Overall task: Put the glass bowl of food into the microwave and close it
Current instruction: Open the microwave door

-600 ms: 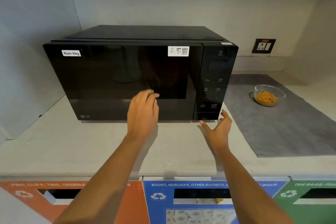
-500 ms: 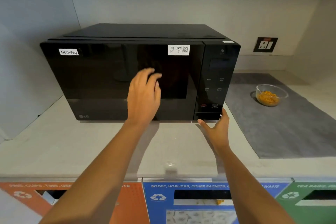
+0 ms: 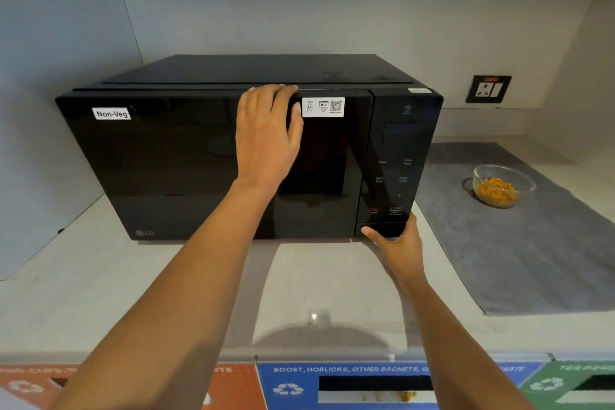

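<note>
The black microwave point(image 3: 173, 156) stands on the counter with its door shut. My left hand point(image 3: 266, 140) lies flat against the upper middle of the door, and its fingertips hook over the door's top edge. My right hand point(image 3: 396, 243) is at the microwave's lower right corner, with the thumb on the long button under the control panel point(image 3: 396, 156) and the fingers round the side. The glass bowl point(image 3: 504, 185) with orange food sits by itself on the grey mat point(image 3: 519, 253) to the right of the microwave.
A wall socket point(image 3: 488, 89) is on the back wall at right. Walls close in the counter point(image 3: 100, 293) on the left and right. Below the front edge are orange, blue point(image 3: 332, 386) and green recycling bin labels with slots.
My left hand has risen from the door's lower middle to its top edge. My right hand has moved in until the thumb touches the button. The view has come closer to the microwave.
</note>
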